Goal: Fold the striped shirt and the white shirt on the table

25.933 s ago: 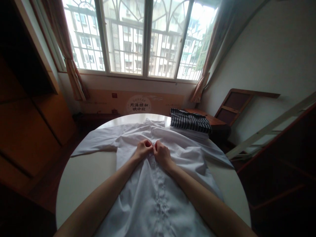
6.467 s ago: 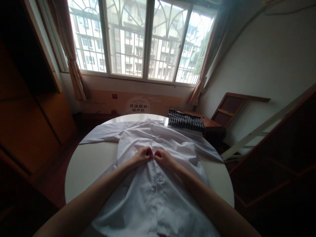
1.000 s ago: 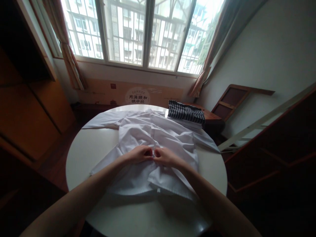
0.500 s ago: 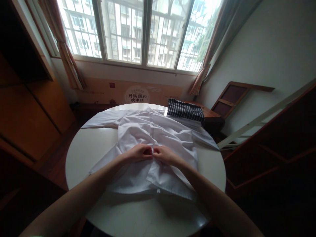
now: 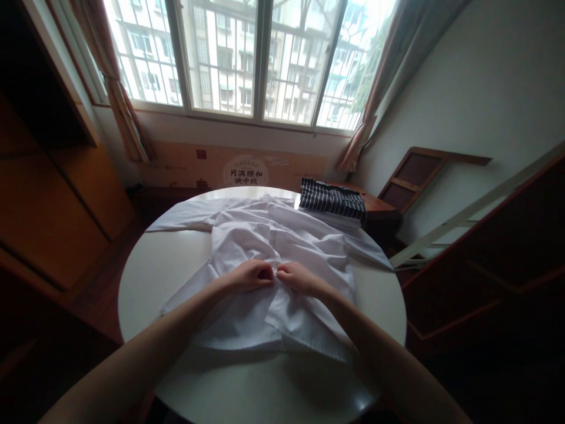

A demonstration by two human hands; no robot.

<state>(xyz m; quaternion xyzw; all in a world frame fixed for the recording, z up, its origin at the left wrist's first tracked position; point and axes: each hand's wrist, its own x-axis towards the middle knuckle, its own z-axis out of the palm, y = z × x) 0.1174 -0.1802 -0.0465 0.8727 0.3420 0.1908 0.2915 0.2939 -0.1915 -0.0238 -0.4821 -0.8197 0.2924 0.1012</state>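
Observation:
A white button-up shirt (image 5: 304, 247) lies spread front-up on a round white table (image 5: 145, 277), collar toward the window, sleeves out to both sides. My left hand (image 5: 249, 275) and my right hand (image 5: 296, 278) meet at the shirt's front placket, low on the garment. Both are closed in a pinch on the two front edges of the cloth. The shirt's lower hem lies loose and parted just below my hands.
A folded dark striped garment (image 5: 332, 199) sits on a white stack at the table's far right edge. Beyond are a barred window (image 5: 247, 59), a cardboard box (image 5: 242, 171), a wooden cabinet (image 5: 48, 194) at left and a wooden frame (image 5: 424, 176) against the right wall.
Over many seconds my hands have worked down the shirt front from the chest to near the hem. In the last second they have barely shifted.

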